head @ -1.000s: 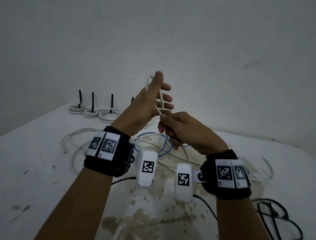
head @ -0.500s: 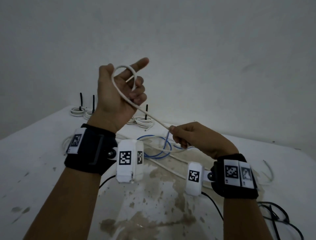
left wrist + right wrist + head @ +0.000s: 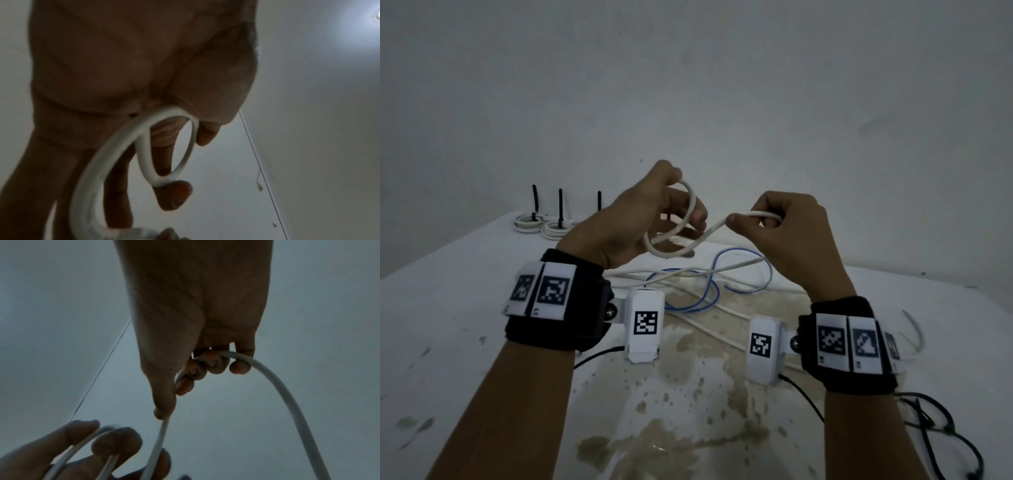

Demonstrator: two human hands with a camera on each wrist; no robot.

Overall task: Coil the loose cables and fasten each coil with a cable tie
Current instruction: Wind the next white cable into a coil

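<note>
A white cable [image 3: 709, 232] runs between my two raised hands above the table. My left hand [image 3: 681, 202] holds a small loop of it, pinched under the thumb and draped over the fingers; the left wrist view shows that loop [image 3: 144, 146] hanging from the palm. My right hand [image 3: 753, 219] grips the cable a short way to the right, fingers curled round it [image 3: 287, 394]. From there the cable drops to the table. Several finished white coils [image 3: 527, 224] with upright black ties [image 3: 534, 198] sit at the back left.
A loose blue cable [image 3: 710, 284] and more white cable [image 3: 722, 329] lie on the stained white table [image 3: 465, 308] under my hands. A black cable [image 3: 945, 428] is tangled at the front right. A plain wall stands close behind.
My left hand has come down and turned, with the loop now hanging over its fingers. My right hand has risen level with the left, bringing the cable up.
</note>
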